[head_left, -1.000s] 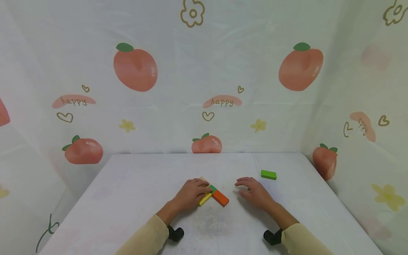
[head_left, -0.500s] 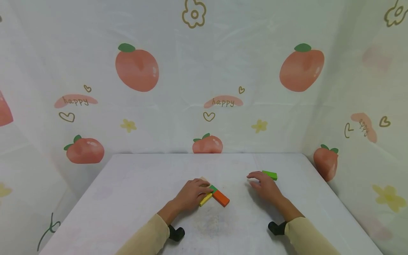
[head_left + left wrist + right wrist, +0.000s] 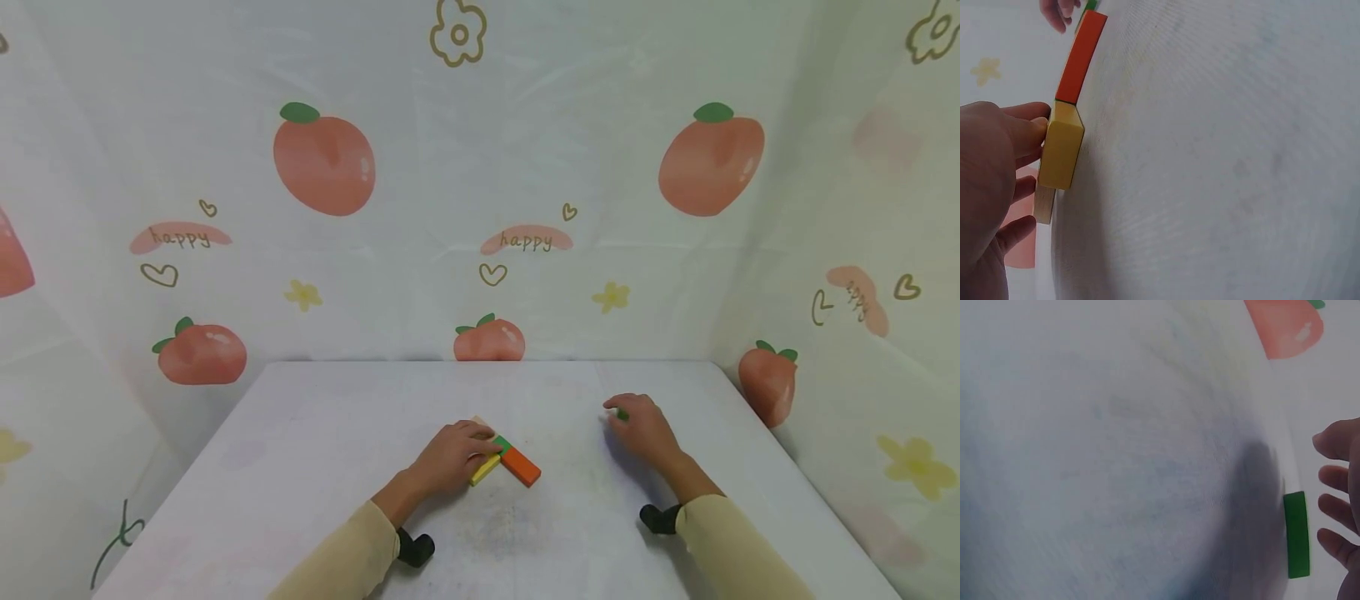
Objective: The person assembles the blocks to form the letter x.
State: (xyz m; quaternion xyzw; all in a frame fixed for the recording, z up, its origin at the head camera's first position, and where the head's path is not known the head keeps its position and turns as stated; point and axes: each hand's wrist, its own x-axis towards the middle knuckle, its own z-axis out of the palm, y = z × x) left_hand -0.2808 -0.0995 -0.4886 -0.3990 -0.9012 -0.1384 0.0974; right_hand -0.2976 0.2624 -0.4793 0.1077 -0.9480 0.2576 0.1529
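Note:
My left hand (image 3: pixel 447 457) rests on a group of wooden blocks in the middle of the table. Its thumb touches the yellow block (image 3: pixel 1061 147), and its other fingers reach over behind it. A plain wood block (image 3: pixel 1044 206) sits partly hidden beneath those fingers. An orange block (image 3: pixel 521 467) stretches away at an angle, with a small green patch of another block (image 3: pixel 502 445) at its upper end. Over on the right, my right hand (image 3: pixel 643 427) hovers at a bright green block (image 3: pixel 1297 534), thumb and fingers spread and apart from it in the right wrist view.
The white table (image 3: pixel 337 417) backs onto a white curtain (image 3: pixel 420 167) printed with fruit and flowers. Black wrist mounts (image 3: pixel 416 550) stick out at both sleeves.
My right hand has moved right and farther away across the table, coming over the bright green block. The left hand and the blocks beneath it have stayed put.

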